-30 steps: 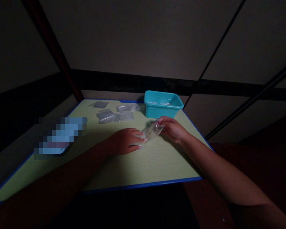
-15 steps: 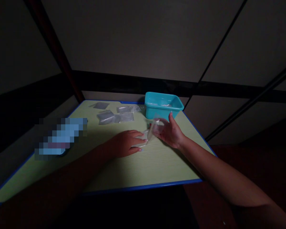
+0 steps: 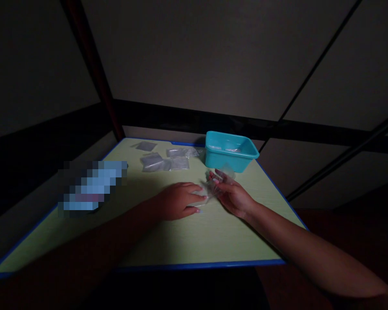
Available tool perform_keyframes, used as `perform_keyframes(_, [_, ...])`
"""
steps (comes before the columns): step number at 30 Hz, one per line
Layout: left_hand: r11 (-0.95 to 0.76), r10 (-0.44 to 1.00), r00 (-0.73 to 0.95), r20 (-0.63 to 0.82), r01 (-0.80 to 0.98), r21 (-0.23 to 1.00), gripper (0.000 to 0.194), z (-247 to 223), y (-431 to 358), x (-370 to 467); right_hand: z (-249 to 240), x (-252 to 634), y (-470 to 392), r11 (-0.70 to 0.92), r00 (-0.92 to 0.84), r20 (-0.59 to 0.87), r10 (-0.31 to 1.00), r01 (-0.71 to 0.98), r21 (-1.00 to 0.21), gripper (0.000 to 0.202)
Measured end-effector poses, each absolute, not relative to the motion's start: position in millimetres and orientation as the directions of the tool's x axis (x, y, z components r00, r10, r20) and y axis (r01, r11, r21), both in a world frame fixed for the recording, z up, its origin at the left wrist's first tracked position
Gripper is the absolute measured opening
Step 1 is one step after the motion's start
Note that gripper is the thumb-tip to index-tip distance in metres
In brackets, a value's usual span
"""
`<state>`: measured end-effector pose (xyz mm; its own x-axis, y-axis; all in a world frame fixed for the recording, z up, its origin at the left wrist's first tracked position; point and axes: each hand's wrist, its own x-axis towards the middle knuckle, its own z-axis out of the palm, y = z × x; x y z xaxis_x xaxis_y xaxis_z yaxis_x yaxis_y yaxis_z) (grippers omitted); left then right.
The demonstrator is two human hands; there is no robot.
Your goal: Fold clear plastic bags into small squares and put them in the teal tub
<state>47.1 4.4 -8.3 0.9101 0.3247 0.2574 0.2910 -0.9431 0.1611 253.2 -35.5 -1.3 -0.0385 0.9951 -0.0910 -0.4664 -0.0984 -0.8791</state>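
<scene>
A clear plastic bag stretches between my hands over the middle of the table. My left hand lies over its left end, pressing it to the tabletop with fingers extended and thumb apart. At the other end, my right hand is turned partly palm up, with its thumb closed against its fingers on the thin film. A loose part of the bag sticks up above those fingers. What lies under my left fingers is partly hidden.
Behind my right hand stands a turquoise plastic bin with some pale items inside. Several flat clear packets lie at the back left. A pixelated blue object is at the left edge. The table has a blue rim, with a wall behind.
My right thumb, raised before, has come down onto the bag, and the right fingers have closed in. My left hand stays on the bag. The whole view has shifted slightly.
</scene>
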Motion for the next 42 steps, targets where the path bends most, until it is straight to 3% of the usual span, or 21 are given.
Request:
perform_keyframes(4, [-0.940,0.330,0.907,0.260,0.292,0.175,0.043,-7.4,3.4,46.6,3.0,260.1,-35.4,-0.190,-0.058,-0.188,0.980,-0.521,-0.832,0.020])
perform_keyframes(6, [-0.939,0.333,0.905,0.265,0.291,0.186,0.043,-8.1,3.5,46.4,6.5,264.0,-37.1,-0.213,-0.082,-0.201,0.976,-0.540,-0.815,0.023])
perform_keyframes(14, [-0.937,0.335,0.901,0.277,0.286,0.200,0.042,-10.7,4.2,47.3,12.5,265.4,-42.9,-0.156,-0.133,-0.099,0.986,-0.548,-0.822,0.035])
perform_keyframes(28, [-0.948,0.317,0.913,0.256,0.301,0.103,0.041,-6.5,-1.2,53.3,22.0,248.0,-48.8,-0.199,-0.164,-0.125,0.978,-0.585,-0.786,0.035])
perform_keyframes(42, [-0.972,0.232,0.916,0.326,0.210,0.104,0.033,-8.2,0.1,52.4,26.1,251.3,-50.1,-0.206,-0.159,-0.139,0.977,-0.584,-0.785,0.036])
